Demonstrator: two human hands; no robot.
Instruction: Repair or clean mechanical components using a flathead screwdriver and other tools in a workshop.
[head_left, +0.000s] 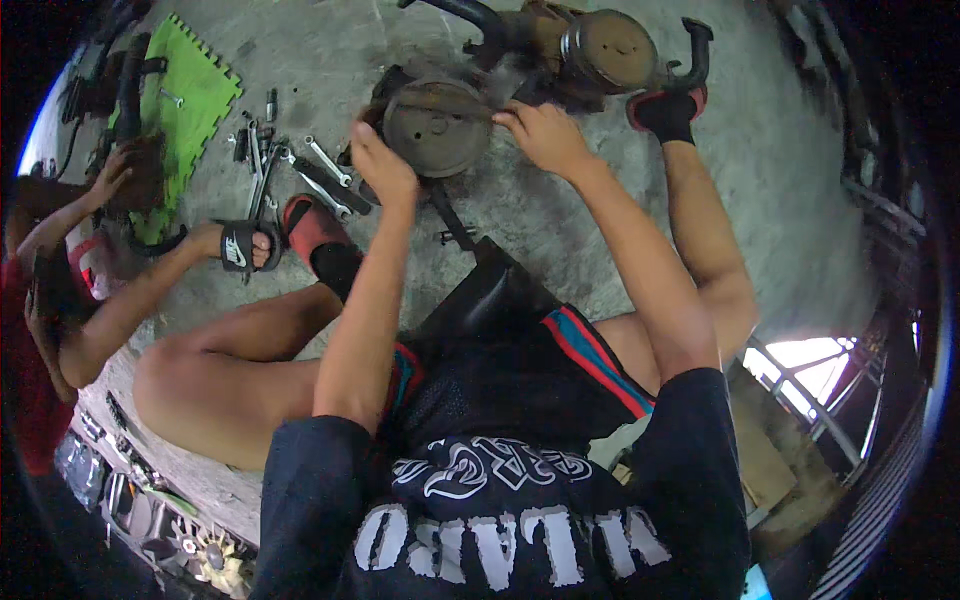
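Where the grey concrete floor (800,200) spreads out, stained and patchy, the round metal part (440,150) rests on it, in front of the seated person. Well to its right and nearer the body, metal framework (825,410) stands around a bright opening (800,372), and the outer edges of the room fall into darkness. Far to its left and nearer the body, loose parts, among them a pale fan-like wheel (218,562), lie on the ground.

The round metal part sits between the two hands, its dull, dusty face turned up. Just to its left is the left hand (385,170), set against the rim with some fingertips out of sight, so I cannot tell whether it grips or merely steadies. At its right edge, the right hand (545,138) has thumb and fingers pinched on the end of a dark strip (450,104), which lies across the upper portion of the face.

Beyond the round metal part and to its right stands a rusty drum (612,52), with a dark curved pipe (697,50) beside it. To its left are wrenches (322,180), and farther left a green foam mat (190,90) with toothed edges. Farther left again, a co-worker's hand (112,178) hovers by a dark assembly, too blurred to say whether it holds anything
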